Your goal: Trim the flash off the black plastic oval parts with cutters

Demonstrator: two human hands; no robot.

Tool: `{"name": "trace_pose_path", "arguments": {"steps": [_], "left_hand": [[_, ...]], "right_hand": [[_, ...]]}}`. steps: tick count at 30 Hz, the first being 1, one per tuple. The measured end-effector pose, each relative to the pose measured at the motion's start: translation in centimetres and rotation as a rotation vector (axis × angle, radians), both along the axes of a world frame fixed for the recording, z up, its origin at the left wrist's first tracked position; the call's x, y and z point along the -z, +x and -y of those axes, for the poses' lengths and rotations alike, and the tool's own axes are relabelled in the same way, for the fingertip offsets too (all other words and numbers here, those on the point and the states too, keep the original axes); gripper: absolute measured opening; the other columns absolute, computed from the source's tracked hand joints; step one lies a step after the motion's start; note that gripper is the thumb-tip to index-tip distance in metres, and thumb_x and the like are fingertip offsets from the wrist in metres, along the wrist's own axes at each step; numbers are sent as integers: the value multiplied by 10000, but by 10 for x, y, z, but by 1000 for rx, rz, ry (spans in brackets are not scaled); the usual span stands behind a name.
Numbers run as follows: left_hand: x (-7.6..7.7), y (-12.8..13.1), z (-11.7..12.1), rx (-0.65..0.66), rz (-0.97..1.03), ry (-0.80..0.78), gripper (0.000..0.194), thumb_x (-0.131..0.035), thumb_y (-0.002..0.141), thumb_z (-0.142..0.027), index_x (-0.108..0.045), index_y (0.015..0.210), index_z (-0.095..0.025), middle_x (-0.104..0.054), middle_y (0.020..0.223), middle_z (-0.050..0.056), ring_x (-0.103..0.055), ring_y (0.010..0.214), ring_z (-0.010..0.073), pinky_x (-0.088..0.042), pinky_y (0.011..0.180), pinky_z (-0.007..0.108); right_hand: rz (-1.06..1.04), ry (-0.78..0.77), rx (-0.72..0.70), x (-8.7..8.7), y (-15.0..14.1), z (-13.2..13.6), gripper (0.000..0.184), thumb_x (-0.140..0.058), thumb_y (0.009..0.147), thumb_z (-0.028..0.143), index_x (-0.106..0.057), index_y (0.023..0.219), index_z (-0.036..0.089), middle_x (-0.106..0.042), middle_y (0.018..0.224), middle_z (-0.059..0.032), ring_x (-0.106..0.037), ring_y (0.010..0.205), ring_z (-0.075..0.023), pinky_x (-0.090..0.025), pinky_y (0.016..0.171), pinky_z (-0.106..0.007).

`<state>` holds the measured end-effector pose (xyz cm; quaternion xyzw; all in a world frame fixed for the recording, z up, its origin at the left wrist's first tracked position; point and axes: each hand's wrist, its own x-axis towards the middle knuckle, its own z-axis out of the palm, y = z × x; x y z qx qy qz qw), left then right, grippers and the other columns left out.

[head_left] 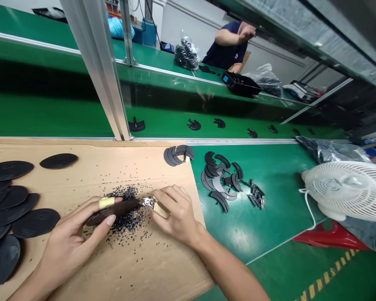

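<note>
My left hand [72,240] grips a black oval plastic disc [117,209] edge-on over a cardboard sheet [128,263]; yellow tape wraps its forefinger. My right hand [175,213] is closed on a small metal cutter [148,202], whose tip meets the disc's right edge. Black plastic shavings [127,219] lie scattered under and around the disc.
Several black oval discs [9,209] lie at the left. Curved black offcuts [221,179] are piled on the green table, with more curved pieces [177,154] at the cardboard's far edge. A white fan [347,190] stands at the right. Beyond the conveyor [207,115], another person [232,42] works.
</note>
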<state>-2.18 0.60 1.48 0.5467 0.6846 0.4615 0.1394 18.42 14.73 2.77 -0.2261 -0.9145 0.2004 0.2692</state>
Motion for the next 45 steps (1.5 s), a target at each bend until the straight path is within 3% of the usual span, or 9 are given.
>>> {"name": "trace_pose_path", "arguments": {"steps": [9, 16, 23, 35, 45], "left_hand": [[-8, 4, -4, 12, 105, -2, 219, -648, 897, -265, -681, 1111, -296, -770, 1014, -58, -754, 843, 176, -646, 743, 224], [-6, 5, -4, 63, 96, 15, 214, -641, 914, -294, -671, 1121, -249, -764, 990, -21, -738, 794, 145, -607, 721, 168], [2, 6, -1, 86, 103, -1, 217, -633, 926, -328, -667, 1111, -220, -750, 1006, 12, -737, 834, 157, -603, 785, 180], [5, 6, 1, 70, 128, -81, 328, -623, 930, -429, -689, 1160, -204, -733, 1181, 60, -726, 1030, 201, -596, 908, 233], [6, 5, -2, 100, 90, -35, 314, -609, 952, -368, -667, 1240, -255, -720, 1220, 25, -708, 1094, 172, -567, 945, 201]], "right_hand": [[14, 39, -40, 1, 0, 1, 272, -564, 885, 219, -659, 1137, 178, -700, 941, -46, -571, 824, -177, -429, 720, -334], [40, 92, -215, 4, 1, 3, 318, -570, 896, 271, -631, 1192, 171, -674, 1043, -63, -579, 918, -178, -443, 740, -325], [-13, 97, -272, 4, 2, 3, 309, -574, 902, 311, -624, 1178, 182, -660, 1207, -96, -605, 1066, -177, -461, 813, -317], [128, 122, -286, 5, 2, 4, 346, -593, 903, 341, -636, 1206, 179, -671, 1230, -93, -578, 1065, -192, -449, 845, -331], [45, 127, -286, 4, 1, 2, 318, -566, 902, 295, -633, 1186, 169, -692, 1176, -87, -594, 1028, -185, -448, 823, -326]]}}
